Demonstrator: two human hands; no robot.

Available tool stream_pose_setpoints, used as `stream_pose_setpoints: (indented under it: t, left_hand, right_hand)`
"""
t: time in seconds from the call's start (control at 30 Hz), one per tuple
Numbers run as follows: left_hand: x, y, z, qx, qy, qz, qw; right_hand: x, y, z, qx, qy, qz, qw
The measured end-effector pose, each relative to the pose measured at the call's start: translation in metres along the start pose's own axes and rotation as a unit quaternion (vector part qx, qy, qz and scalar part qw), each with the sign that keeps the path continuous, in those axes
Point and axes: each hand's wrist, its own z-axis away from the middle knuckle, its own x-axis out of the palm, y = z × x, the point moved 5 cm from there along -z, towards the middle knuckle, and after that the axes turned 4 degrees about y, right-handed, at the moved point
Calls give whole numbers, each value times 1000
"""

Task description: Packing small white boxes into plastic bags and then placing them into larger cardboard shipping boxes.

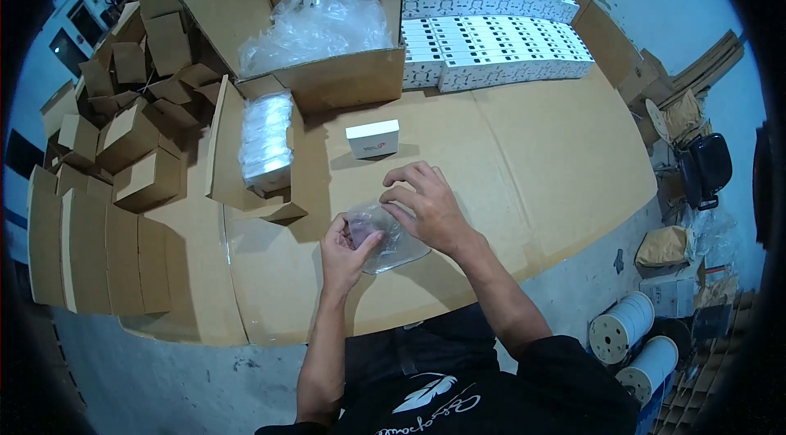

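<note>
A clear plastic bag [397,249] is held low over the cardboard-covered table, close to my body. My left hand [344,251] grips its left side, thumb in front. At its upper edge, the curled fingers and thumb of my right hand [426,206] pinch the film; the exact contact is small and hard to see. Just beyond my hands a small white box [372,140] stands by itself on the table. Left of it, an open carton [219,153] contains a row of white boxes wrapped in clear plastic [267,140].
A large open carton [340,79] full of clear plastic bags [319,30] stands behind. Stacked white boxes [508,54] line the table's far right. Many empty brown cartons [143,140] crowd the left. Cable spools [622,327] and a black chair [706,166] are on the right.
</note>
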Motion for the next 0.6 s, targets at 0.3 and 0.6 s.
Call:
stream_pose_setpoints:
  t: [0.3,0.6]
  left_hand:
    - [-3,-3,-4,2,42,-24,999]
    - [-4,-5,1,28,21,-27,999]
  right_hand:
    - [-1,-9,-2,-38,14,-34,999]
    - [6,-8,-27,12,-233,-74,970]
